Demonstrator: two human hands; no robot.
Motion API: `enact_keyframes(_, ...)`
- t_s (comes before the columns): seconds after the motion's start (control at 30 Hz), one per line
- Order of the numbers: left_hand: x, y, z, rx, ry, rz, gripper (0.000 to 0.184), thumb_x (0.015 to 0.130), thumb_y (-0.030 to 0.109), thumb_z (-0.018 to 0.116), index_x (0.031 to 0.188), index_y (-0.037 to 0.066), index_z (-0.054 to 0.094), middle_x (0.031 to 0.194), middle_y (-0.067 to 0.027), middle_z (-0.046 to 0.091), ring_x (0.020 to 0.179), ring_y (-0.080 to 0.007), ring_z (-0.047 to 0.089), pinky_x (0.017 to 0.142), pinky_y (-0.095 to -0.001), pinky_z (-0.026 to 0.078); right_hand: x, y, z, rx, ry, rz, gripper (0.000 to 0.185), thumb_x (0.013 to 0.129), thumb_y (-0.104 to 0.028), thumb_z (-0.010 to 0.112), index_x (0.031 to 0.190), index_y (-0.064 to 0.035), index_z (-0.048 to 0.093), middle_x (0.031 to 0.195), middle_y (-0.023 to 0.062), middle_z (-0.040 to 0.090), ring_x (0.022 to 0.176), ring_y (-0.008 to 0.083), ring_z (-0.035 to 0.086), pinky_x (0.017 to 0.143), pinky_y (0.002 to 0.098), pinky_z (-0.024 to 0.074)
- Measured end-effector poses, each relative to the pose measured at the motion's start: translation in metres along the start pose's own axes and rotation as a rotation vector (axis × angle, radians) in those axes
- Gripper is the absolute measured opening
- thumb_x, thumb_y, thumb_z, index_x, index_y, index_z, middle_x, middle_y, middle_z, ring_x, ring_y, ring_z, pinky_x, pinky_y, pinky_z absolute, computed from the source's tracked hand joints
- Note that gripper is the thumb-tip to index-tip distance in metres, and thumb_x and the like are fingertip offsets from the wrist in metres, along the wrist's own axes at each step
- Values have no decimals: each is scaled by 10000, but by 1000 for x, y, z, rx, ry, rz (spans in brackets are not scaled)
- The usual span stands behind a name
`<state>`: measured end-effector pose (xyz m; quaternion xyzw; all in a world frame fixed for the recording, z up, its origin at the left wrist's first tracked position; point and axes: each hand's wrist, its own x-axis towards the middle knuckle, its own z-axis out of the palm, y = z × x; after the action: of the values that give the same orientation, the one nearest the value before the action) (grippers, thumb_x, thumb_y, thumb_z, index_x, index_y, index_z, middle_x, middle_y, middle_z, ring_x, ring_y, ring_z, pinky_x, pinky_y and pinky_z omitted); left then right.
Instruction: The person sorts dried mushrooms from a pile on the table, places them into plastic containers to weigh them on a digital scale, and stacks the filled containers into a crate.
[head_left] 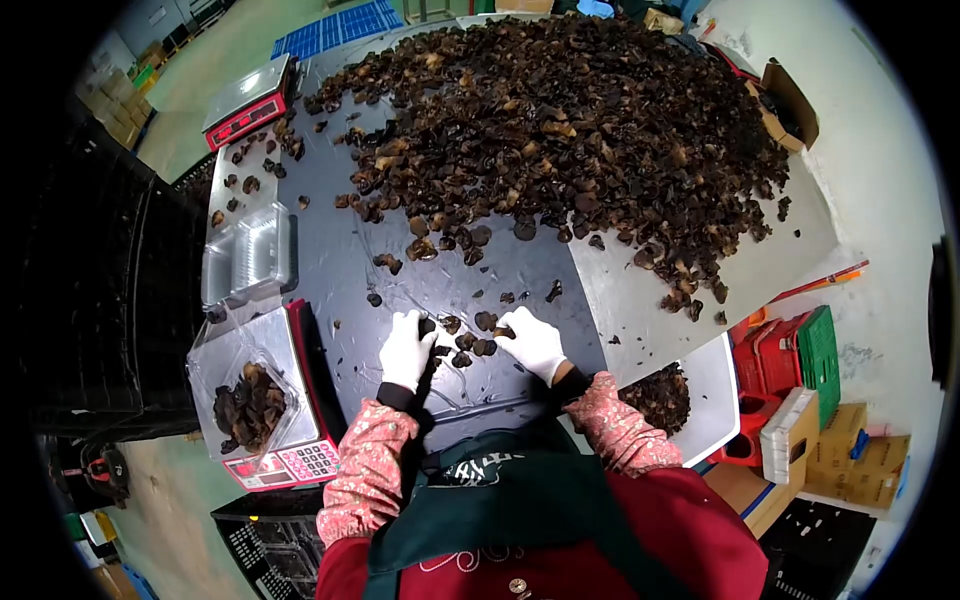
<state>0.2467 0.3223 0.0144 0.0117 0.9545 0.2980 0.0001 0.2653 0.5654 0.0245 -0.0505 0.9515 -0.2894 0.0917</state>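
My left hand (403, 352), in a white glove, has its fingers curled round a dark piece of wood ear mushroom (427, 326) low over the table. Across from it, my right hand (534, 343), also gloved, pinches a brown piece of wood ear mushroom (503, 332). Between the two hands lie several loose wood ear mushrooms (464, 342) on the dark table sheet (345, 240). A large heap of wood ear mushrooms (560, 130) covers the far side of the table. The fingertips are partly hidden by the gloves' angle.
On the left, a red scale (285, 466) bears a clear plastic box (290, 385) of mushrooms. Beyond it are empty clear trays (250, 255) and a second scale (245, 120). A white tub (715, 390) with mushroom bits stands at right, near red and green crates (820, 365).
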Motion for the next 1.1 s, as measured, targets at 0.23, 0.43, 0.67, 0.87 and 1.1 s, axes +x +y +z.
enact_keyframes(0.23,10,-25,1,-703,-78,-216,170,969,195,541,1030,50,606,876,-77,649,685,-181,608,611,-316,489,-2,11,-41,1403,-212,218,352,976,-345,524,1088,-43,666,808,11,652,672,93,579,571,214,439)
enact_keyframes(0.43,-46,5,-46,-1768,-235,-262,220,1005,169,492,1110,-11,561,953,-144,651,716,-188,646,570,-289,543,-4,-30,-40,1769,-281,242,417,1016,-321,482,1286,-17,577,1002,41,647,802,115,588,612,228,448)
enact_keyframes(0.67,-114,2,-117,-1295,37,-339,187,988,151,533,1114,27,596,857,-54,638,607,-63,525,552,-205,430,8,-90,-9,1495,-506,204,276,993,-224,553,1183,-27,590,965,34,635,736,92,571,550,224,434)
enact_keyframes(0.87,-155,-10,-155,-1058,259,-358,258,966,127,546,1203,67,630,897,-17,637,696,-88,573,662,-243,480,19,-137,17,1210,-547,108,279,965,-224,606,1141,-9,620,887,21,647,707,87,596,564,210,452)
enact_keyframes(1.1,-159,-46,-169,-413,733,-39,205,937,34,554,1116,33,653,982,-92,647,724,-151,634,679,-268,515,35,-186,33,1054,-589,-6,268,947,-216,630,1133,-24,642,894,-5,642,733,65,581,662,212,465)
